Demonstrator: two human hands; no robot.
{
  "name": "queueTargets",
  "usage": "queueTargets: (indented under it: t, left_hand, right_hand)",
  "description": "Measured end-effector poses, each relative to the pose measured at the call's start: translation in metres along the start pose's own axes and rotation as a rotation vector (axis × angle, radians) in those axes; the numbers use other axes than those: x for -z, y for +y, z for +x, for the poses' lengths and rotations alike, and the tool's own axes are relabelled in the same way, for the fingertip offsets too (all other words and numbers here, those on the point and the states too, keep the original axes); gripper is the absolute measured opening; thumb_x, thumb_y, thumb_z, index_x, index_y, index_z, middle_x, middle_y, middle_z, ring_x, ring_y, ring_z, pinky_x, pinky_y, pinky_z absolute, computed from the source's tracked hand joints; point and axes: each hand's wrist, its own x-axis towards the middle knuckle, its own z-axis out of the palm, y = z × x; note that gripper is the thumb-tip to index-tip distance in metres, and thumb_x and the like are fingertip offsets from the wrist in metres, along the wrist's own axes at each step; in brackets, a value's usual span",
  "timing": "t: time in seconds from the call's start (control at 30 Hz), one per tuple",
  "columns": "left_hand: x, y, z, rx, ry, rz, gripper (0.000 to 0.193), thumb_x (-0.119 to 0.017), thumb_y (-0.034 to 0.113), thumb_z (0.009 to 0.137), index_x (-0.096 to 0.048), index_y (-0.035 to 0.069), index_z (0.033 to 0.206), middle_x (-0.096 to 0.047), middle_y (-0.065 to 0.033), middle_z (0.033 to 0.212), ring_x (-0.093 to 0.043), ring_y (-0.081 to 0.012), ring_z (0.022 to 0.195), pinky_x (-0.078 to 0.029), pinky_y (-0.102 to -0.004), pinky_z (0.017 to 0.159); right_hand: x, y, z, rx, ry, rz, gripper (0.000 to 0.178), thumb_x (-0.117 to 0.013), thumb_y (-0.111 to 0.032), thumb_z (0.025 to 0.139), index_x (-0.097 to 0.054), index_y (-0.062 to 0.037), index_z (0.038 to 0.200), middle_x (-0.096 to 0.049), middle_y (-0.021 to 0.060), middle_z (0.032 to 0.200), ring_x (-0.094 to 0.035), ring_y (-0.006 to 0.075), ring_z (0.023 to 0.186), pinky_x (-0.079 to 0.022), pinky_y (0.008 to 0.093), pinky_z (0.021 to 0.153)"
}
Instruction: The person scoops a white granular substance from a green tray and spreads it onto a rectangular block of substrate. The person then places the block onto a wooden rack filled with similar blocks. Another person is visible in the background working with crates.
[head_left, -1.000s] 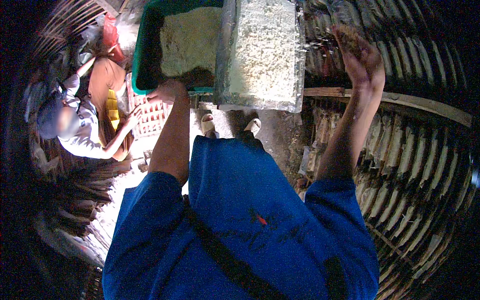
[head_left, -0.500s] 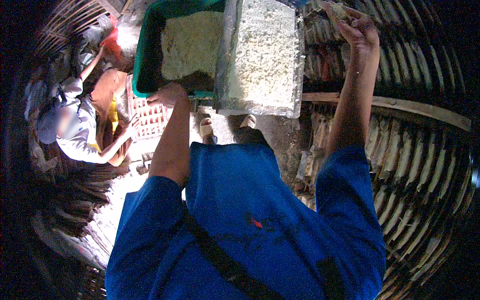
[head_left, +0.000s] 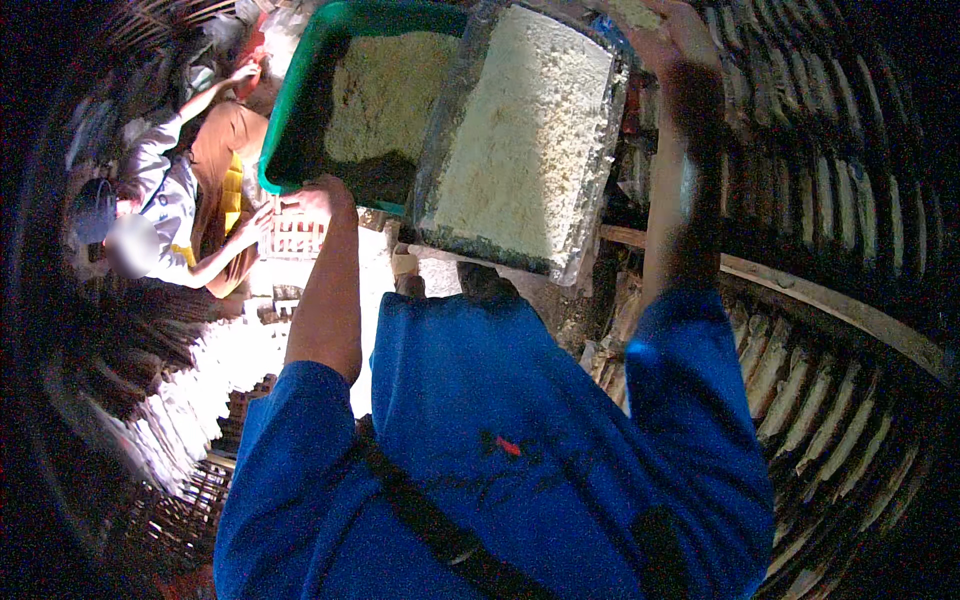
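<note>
A green tub (head_left: 285, 110) holding a mass of pale crumbly material (head_left: 385, 95) stands in front of me. Across its right side lies a clear-lined tray (head_left: 480, 243), filled with whiter crumbly material (head_left: 520, 130). My left hand (head_left: 325, 192) is at the tub's near rim, its fingers curled there and partly washed out by bright light. Beyond the tray's right side, my right hand (head_left: 675, 40) is raised near the upper edge of the view. Its fingers are bent round a pale crumbly clump (head_left: 637, 12), partly cut off and blurred.
At the left, a person (head_left: 165, 200) in a cap sits low beside a pale lattice crate (head_left: 295, 235). Racks of upright pale, sheet-like pieces (head_left: 810, 340) line the right, crossed by a wooden rail (head_left: 820, 300). More stacked pieces (head_left: 165, 430) stand at lower left.
My right hand appears higher and a little left, nearer the view's top edge. The tub and tray appear turned slightly clockwise and lower. The seated person has shifted a little.
</note>
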Motion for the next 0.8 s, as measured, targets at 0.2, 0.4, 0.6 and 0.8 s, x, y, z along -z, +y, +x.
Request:
queueTargets:
  t: [0.2, 0.4, 0.6, 0.8]
  left_hand:
    - [0.026, 0.020, -0.019, 0.069, -0.004, -0.237, 0.071, -0.054, 0.025, 0.087, -0.021, -0.010, 0.138, -0.027, -0.0380, 0.139, -0.048, -0.0467, 0.118, -0.048, -0.0554, 0.092]
    - [0.018, 0.007, -0.010, -0.130, 0.028, -0.106, 0.065, -0.051, 0.021, 0.089, -0.021, -0.011, 0.137, -0.026, -0.0415, 0.136, -0.052, -0.0467, 0.115, -0.046, -0.0559, 0.096]
    - [0.007, 0.017, -0.007, 0.098, -0.113, -0.322, 0.065, -0.053, 0.020, 0.090, -0.020, -0.009, 0.137, -0.013, -0.0405, 0.145, -0.043, -0.0435, 0.128, -0.043, -0.0529, 0.101]
    - [-0.031, -0.004, -0.004, -0.037, 0.023, 0.353, 0.077, -0.055, 0.030, 0.087, -0.016, -0.008, 0.143, -0.021, -0.0302, 0.149, -0.028, -0.0466, 0.137, -0.028, -0.0616, 0.110]
  right_hand:
    - [0.006, 0.010, 0.015, -0.001, -0.026, -0.009, 0.017, -0.058, -0.019, 0.092, -0.058, -0.0021, 0.096, -0.058, 0.0039, 0.088, -0.055, 0.0193, 0.080, -0.047, 0.0364, 0.075]
    - [0.003, 0.010, 0.019, -0.005, -0.053, 0.041, 0.013, -0.058, -0.016, 0.091, -0.059, -0.0032, 0.090, -0.057, 0.0035, 0.084, -0.054, 0.0199, 0.077, -0.047, 0.0370, 0.074]
    - [-0.013, 0.009, 0.004, -0.015, 0.025, -0.035, 0.010, -0.058, -0.013, 0.090, -0.059, -0.0042, 0.084, -0.057, 0.0030, 0.081, -0.054, 0.0205, 0.074, -0.047, 0.0376, 0.073]
    - [-0.009, 0.001, 0.040, -0.002, -0.153, 0.111, 0.011, -0.059, -0.010, 0.089, -0.060, -0.0052, 0.079, -0.057, 0.0026, 0.077, -0.054, 0.0211, 0.071, -0.048, 0.0383, 0.071]
